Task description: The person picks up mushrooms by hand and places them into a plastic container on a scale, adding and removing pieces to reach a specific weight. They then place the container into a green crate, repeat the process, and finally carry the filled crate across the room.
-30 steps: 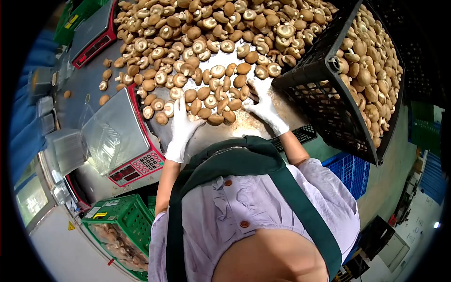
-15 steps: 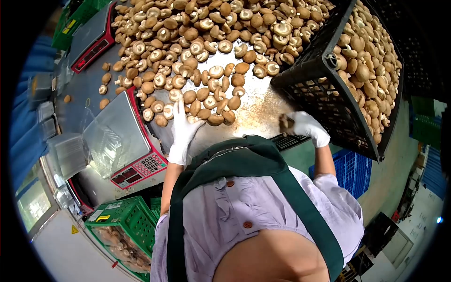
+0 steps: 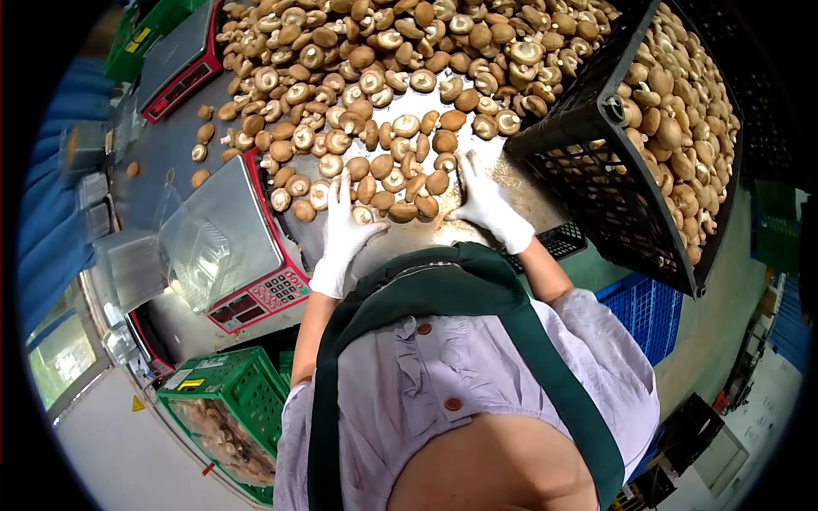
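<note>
In white gloves, both my hands rest on the metal table at either side of a small group of brown shiitake mushrooms (image 3: pixel 394 180). My left hand (image 3: pixel 343 234) has its fingers spread and touches the group's near left edge, with the thumb pointing right. On the other side, my right hand (image 3: pixel 490 209) lies open with fingers pointing away from me, beside the group's right edge. Neither hand grips anything. Beyond them spreads a large heap of shiitake mushrooms (image 3: pixel 366 51), caps and pale stems showing.
A tilted black crate (image 3: pixel 588 153) full of mushrooms stands at right. On the left is a red-edged scale (image 3: pixel 271 289) with a clear plastic box (image 3: pixel 198 264) on it; a second scale (image 3: pixel 175 89) sits farther back. A green crate (image 3: pixel 226 400) stands below left.
My right hand has moved left from near the small black crate to the mushroom group; the dark mushroom-like piece it held is gone from it. My left hand stays by the group.
</note>
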The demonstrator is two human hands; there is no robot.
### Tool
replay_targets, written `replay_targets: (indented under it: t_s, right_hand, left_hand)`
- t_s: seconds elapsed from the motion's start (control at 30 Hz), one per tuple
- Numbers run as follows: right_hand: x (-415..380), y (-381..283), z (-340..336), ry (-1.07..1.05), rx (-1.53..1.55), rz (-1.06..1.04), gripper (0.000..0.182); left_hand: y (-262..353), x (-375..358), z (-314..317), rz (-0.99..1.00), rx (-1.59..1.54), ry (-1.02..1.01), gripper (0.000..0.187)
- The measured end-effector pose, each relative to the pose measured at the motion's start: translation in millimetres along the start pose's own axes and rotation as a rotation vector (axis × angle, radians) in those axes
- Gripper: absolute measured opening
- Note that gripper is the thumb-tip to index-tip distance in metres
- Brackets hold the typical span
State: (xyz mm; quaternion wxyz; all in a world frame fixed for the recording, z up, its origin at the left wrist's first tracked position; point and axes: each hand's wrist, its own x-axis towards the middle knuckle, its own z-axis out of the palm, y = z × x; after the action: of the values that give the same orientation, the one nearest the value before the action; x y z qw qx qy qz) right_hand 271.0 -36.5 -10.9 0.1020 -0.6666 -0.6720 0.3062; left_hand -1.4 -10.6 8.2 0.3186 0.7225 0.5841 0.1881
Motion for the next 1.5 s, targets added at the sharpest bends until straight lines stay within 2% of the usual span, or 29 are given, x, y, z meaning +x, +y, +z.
replay_targets:
  t_s: [0.07,0.1,0.2,0.27,0.43,0.53,0.63,0.77,0.83,0.9,0.97,1.03,1.07,1.2,1.5]
  right_hand:
    - [12,-29,-7,-0.071,-0.016,0.024,0.122]
    - [18,-32,4,0.002,-0.023,-0.051,0.122]
    - [33,-31,12,0.030,-0.011,-0.095,0.123]
    - [43,-31,7,0.009,0.148,-0.108,0.121]
    - [54,-26,6,0.037,0.203,-0.186,0.110]
    - [53,-28,2,-0.004,0.294,-0.208,0.108]
    - [57,-27,-3,-0.078,0.450,-0.198,0.109]
    - [57,-36,-3,-0.004,0.464,-0.274,0.107]
    - [60,-38,-1,-0.057,0.516,-0.233,0.106]
    - [64,-43,2,-0.118,0.459,-0.295,0.105]
    - [69,-45,3,-0.118,0.530,-0.288,0.103]
    - [73,-46,0,-0.204,0.650,-0.277,0.101]
    - [74,-45,0,-0.198,0.630,-0.311,0.100]
    - [65,-53,-14,-0.263,0.648,-0.278,0.101]
    - [60,-57,-10,-0.316,0.657,-0.329,0.104]
  left_hand:
    - [-1,3,5,0.000,0.066,-0.005,0.120]
    - [1,7,5,-0.007,0.066,0.001,0.120]
    - [10,20,4,-0.038,0.076,-0.033,0.120]
    - [3,32,8,0.023,-0.024,0.010,0.117]
    - [-9,39,3,0.017,-0.138,-0.021,0.114]
    - [-12,36,4,0.013,-0.372,-0.025,0.108]
    - [-8,36,6,0.008,-0.343,-0.012,0.108]
    - [2,35,11,0.012,-0.253,0.044,0.111]
    - [2,39,14,0.009,-0.264,0.064,0.112]
    - [-2,48,15,-0.004,-0.241,0.051,0.113]
    - [-6,52,7,-0.027,-0.269,0.002,0.111]
    - [-12,54,5,0.002,-0.427,-0.048,0.105]
    - [-13,52,4,-0.001,-0.383,-0.039,0.098]
    - [-1,40,-3,0.040,-0.395,-0.022,0.087]
    - [15,18,-16,0.061,-0.388,0.076,0.086]
